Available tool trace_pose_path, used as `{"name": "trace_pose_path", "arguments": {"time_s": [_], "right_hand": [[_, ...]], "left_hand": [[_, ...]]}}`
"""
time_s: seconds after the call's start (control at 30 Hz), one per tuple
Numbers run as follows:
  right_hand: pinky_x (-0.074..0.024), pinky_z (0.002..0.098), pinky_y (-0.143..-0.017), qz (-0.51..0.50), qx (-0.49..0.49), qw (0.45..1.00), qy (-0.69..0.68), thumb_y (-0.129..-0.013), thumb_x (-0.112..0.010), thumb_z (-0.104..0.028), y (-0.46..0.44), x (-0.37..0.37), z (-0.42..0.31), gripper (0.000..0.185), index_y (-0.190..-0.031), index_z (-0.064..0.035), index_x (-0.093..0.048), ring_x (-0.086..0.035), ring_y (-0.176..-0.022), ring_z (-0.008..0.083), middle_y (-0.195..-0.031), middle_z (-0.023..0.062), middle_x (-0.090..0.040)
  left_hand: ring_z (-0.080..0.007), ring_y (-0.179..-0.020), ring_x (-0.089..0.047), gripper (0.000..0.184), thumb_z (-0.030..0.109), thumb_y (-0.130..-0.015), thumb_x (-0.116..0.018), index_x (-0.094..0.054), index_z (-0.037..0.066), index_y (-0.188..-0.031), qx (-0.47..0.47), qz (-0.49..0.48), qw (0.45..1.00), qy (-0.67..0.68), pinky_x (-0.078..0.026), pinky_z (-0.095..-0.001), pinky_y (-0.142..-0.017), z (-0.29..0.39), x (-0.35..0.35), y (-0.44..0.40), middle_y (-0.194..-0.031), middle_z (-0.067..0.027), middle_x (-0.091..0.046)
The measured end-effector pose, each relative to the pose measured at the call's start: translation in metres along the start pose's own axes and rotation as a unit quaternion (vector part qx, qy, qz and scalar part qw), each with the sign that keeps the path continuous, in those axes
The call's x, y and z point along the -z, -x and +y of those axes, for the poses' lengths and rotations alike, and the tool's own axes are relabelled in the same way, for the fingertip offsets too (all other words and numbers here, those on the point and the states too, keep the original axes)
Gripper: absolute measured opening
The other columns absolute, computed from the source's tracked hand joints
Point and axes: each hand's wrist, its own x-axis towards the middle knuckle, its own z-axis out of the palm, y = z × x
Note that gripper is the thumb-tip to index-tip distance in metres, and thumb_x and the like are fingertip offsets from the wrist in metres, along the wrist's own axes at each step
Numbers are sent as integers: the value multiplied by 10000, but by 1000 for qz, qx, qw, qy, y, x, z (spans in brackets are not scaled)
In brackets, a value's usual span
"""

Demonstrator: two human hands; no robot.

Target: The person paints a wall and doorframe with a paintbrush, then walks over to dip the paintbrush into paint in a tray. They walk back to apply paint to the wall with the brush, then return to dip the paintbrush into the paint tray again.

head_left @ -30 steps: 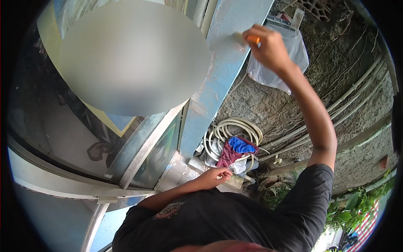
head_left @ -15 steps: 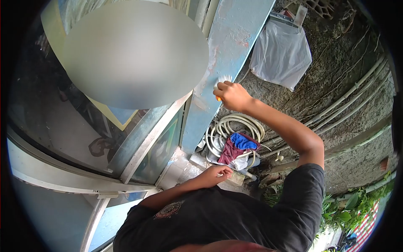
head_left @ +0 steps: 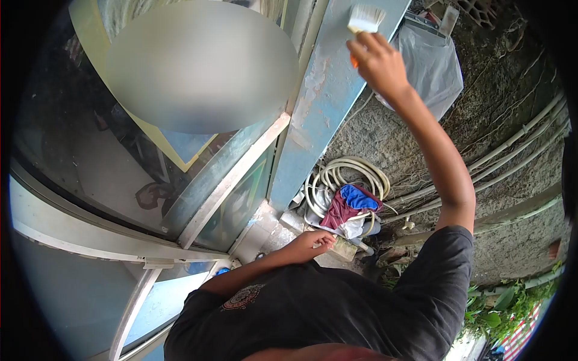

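My right hand (head_left: pixel 380 65) is closed around the handle of a paintbrush (head_left: pixel 366 19). An orange part of the handle shows below my fingers. The wide white bristles point up and lie against the flat face of a light blue pillar (head_left: pixel 328 78), whose paint is patchy and peeling. Whether the bristles press on it I cannot tell. Close to my body, my left hand (head_left: pixel 314 245) has its fingers loosely curled in, and nothing shows in them. Beyond it lies a maroon and blue cloth (head_left: pixel 349 207) on a coiled pale hose (head_left: pixel 364 165).
A clear plastic bag (head_left: pixel 430 69) hangs beside the pillar, with a tray-like thing at its top. Several pipes (head_left: pixel 506 141) run along the rough wall at right. Framed glass (head_left: pixel 78 174) stands at left, and green plants (head_left: pixel 500 307) grow at lower right.
My right hand has carried the paintbrush up along the blue pillar, away from my body, and the arm is straighter. My left hand has hardly moved. The view has shifted slightly.
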Motion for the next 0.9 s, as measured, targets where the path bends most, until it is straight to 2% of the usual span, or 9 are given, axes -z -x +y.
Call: {"name": "trace_pose_path", "arguments": {"time_s": [0.2, 0.27, 0.43, 0.5, 0.57, 0.63, 0.7, 0.83, 0.9], "right_hand": [[-570, 367, -679, -244, 55, 935, -252, -750, -624, -41, 86, -43, -117, 134, -873, -90, -611, -644, -847, 284, -923, 108, -589], [-538, 403, -687, -235, -63, 918, -314, -731, -606, -17, 80, -49, -114, 161, -874, -90, -620, -642, -806, 311, -866, 115, -599], [-529, 379, -605, 64, -193, 954, -220, -795, -629, -64, -8, 2, -9, 119, -887, -119, -681, -641, -661, 301, -834, 64, -651], [-524, 339, -574, 199, -87, 974, -59, -731, -657, -48, -26, 12, 16, 185, -886, -148, -671, -642, -756, 198, -902, -8, -658], [-532, 321, -581, 230, -65, 971, -5, -727, -670, -56, -28, 14, 14, 196, -895, -156, -672, -639, -795, 179, -937, -24, -656], [-556, 307, -617, 119, -107, 987, -18, -726, -682, -79, -6, -14, -8, 222, -932, -162, -676, -647, -843, 191, -969, 2, -657], [-584, 292, -675, 60, -29, 997, -31, -733, -669, -90, 33, -46, -44, 209, -936, -134, -652, -635, -979, 231, -1059, 89, -637], [-567, 365, -658, -163, -15, 952, -259, -727, -607, -19, 97, -72, -135, 159, -851, -117, -617, -655, -902, 267, -914, 75, -601], [-548, 403, -669, -279, -73, 912, -293, -751, -611, -34, 104, -72, -148, 144, -868, -116, -636, -663, -830, 290, -916, 80, -620]], "left_hand": [[-147, -915, -620, 253, 178, -924, -585, -604, 12, -1115, 5, 0, 1000, 5, -470, -300, -843, 5, -2, -1, -972, -72, -663], [-148, -912, -621, 254, 179, -924, -585, -604, 10, -1113, 0, -5, 1000, -4, -473, -301, -838, 7, -2, -3, -967, -74, -663], [-152, -906, -620, 249, 181, -924, -581, -607, 9, -1102, -10, -11, 1000, -13, -478, -300, -818, 7, -7, -3, -944, -78, -660], [-143, -913, -614, 255, 188, -927, -587, -609, 8, -1107, 0, -16, 1000, -6, -471, -297, -825, 8, -11, -3, -963, -74, -663], [-135, -919, -607, 261, 194, -931, -593, -611, 8, -1112, 10, -17, 1000, 2, -464, -294, -833, 8, -12, -1, -982, -69, -665], [-140, -932, -610, 257, 185, -930, -588, -610, 5, -1113, 2, -25, 1000, 0, -463, -294, -840, 8, -13, -2, -997, -75, -665], [-141, -933, -612, 253, 180, -930, -586, -610, 4, -1111, 3, -24, 1000, -4, -462, -291, -842, 13, -12, 0, -999, -77, -666], [-143, -927, -619, 244, 173, -933, -583, -609, 2, -1104, -10, -9, 1000, -7, -462, -289, -843, 12, -11, 1, -985, -78, -668], [-141, -921, -623, 242, 174, -933, -588, -610, -2, -1097, -13, -8, 1000, -11, -466, -290, -836, 17, -13, 2, -968, -77, -670]]}}
